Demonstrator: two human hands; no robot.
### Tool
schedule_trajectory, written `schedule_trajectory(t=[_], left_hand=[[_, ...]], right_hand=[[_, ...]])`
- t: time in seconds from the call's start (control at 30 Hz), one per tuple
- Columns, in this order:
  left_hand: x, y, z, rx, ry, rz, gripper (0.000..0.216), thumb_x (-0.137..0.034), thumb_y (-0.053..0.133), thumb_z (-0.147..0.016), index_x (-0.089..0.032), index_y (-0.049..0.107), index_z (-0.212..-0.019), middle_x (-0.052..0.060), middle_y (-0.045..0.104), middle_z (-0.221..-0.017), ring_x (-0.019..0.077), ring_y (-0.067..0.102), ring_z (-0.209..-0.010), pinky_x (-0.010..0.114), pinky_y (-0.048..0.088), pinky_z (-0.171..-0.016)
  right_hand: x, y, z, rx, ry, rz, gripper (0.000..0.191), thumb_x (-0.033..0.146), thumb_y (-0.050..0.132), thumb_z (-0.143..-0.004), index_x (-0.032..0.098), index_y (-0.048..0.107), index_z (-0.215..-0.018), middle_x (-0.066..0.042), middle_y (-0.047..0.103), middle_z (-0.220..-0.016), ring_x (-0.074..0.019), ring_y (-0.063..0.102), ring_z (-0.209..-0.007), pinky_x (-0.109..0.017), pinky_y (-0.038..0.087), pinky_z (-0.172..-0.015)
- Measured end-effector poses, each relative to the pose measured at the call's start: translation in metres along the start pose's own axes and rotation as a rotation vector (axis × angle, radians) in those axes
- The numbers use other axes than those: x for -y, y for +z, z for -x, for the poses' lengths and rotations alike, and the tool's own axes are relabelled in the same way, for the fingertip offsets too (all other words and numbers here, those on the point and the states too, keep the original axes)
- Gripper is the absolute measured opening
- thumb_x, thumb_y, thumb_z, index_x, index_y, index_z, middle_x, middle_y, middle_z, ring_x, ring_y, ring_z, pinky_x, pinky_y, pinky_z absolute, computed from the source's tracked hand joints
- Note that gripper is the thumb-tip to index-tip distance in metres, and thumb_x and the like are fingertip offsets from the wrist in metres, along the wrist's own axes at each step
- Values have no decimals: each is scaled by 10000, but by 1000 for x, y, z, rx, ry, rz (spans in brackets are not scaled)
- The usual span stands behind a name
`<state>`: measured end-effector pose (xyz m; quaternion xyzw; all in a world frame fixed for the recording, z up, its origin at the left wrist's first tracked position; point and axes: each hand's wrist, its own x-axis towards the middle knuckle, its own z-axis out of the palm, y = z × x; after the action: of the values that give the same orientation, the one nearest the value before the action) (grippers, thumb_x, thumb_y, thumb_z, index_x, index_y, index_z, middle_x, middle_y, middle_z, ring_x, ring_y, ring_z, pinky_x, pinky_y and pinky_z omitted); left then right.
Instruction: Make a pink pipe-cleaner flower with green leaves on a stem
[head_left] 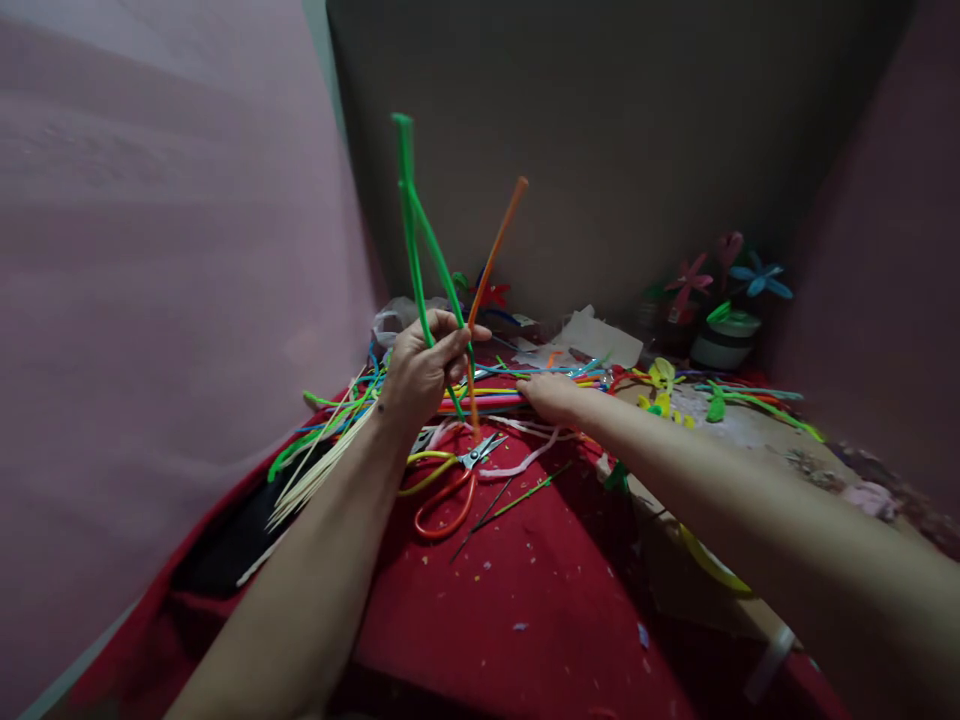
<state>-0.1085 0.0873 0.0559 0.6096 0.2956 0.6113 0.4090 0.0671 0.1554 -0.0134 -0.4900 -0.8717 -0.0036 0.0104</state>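
Observation:
My left hand (pixel 429 365) is closed around green pipe cleaners (pixel 409 220) and one orange pipe cleaner (pixel 495 245), all standing upright above the fist. My right hand (pixel 551 395) reaches into a pile of colored pipe cleaners (pixel 495 398) on the red cloth. Its fingertips touch or hover at the pile; they are mostly hidden. Scissors (pixel 471 460) with one red and one yellow handle loop lie just below my left hand, blades apart. A pale pink pipe cleaner (pixel 519 468) is beside them.
Wooden sticks (pixel 322 475) lie at the left on something black. Pipe-cleaner flowers (pixel 761 277) stand in a pot (pixel 724 338) at the back right. Yellow and green shaped pieces (pixel 661 375) rest on cardboard at the right. Scraps dot the red cloth (pixel 525 600). Walls or hangings close in around.

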Motion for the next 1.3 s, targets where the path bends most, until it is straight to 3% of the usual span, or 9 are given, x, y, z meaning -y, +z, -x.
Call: schedule_trajectory(t=[0.2,0.3,0.43,0.53,0.87,0.97,1.07,1.17,1.3], left_hand=[[-2,-5,-1,-35,-34,-8,176,-241,657,-690,-159,504,-714,-29,580,-623,13,366,-386,164,237,-365],[2,-7,-2,-13,-34,-6,177,-257,660,-689,-157,516,-709,-48,522,-543,17,353,-383,159,231,-370],[4,-2,-1,-54,-49,-25,203,-256,692,-651,-160,521,-701,-77,436,-475,24,343,-381,155,244,-375],[2,0,2,-29,-49,17,208,-262,688,-658,-163,511,-705,-83,410,-485,24,333,-390,157,268,-392],[-14,1,9,276,-40,-338,108,-232,600,-724,-157,523,-720,-59,417,-559,56,347,-480,186,270,-459],[-20,4,13,149,159,-594,30,-196,550,-753,-168,542,-745,-26,492,-657,93,430,-588,208,342,-554],[-23,1,17,-209,329,-719,36,-191,503,-797,-199,533,-814,5,543,-751,127,483,-673,236,370,-627],[-20,-3,18,-480,437,-869,95,-166,469,-818,-229,522,-866,16,544,-769,157,489,-714,266,368,-684],[-4,-1,13,-306,522,-1231,171,-77,395,-803,-201,512,-810,62,542,-780,216,478,-839,317,368,-761]], right_hand=[[4,-19,2,5,1,-159,526,123,595,-656,104,542,-1179,-217,591,-1086,-323,565,-981,-399,448,-782],[19,-42,5,-89,-71,-316,624,183,544,-721,162,394,-1326,-129,548,-1207,-220,542,-1022,-302,440,-810],[44,-56,11,-162,-248,-1056,340,201,559,-679,118,645,-997,-31,652,-876,-132,559,-748,-252,429,-697],[53,-53,13,-171,-221,-1301,130,182,574,-609,122,662,-685,39,551,-568,-79,439,-533,-232,368,-566],[47,-86,21,-426,-330,-1766,108,223,653,-664,141,619,-726,73,433,-475,-44,342,-406,-188,279,-405],[37,-96,21,-676,-104,-1810,92,201,589,-739,153,556,-667,73,413,-464,-44,346,-374,-180,272,-373],[21,-93,17,-856,326,-1953,131,160,444,-832,175,493,-711,65,431,-507,-41,352,-371,-164,308,-368],[10,-74,12,-795,517,-2001,173,118,348,-864,181,444,-734,59,400,-495,-49,355,-363,-153,339,-362],[17,-41,12,-569,643,-2033,189,35,328,-820,188,429,-775,33,452,-505,-90,468,-397,-207,435,-410]])
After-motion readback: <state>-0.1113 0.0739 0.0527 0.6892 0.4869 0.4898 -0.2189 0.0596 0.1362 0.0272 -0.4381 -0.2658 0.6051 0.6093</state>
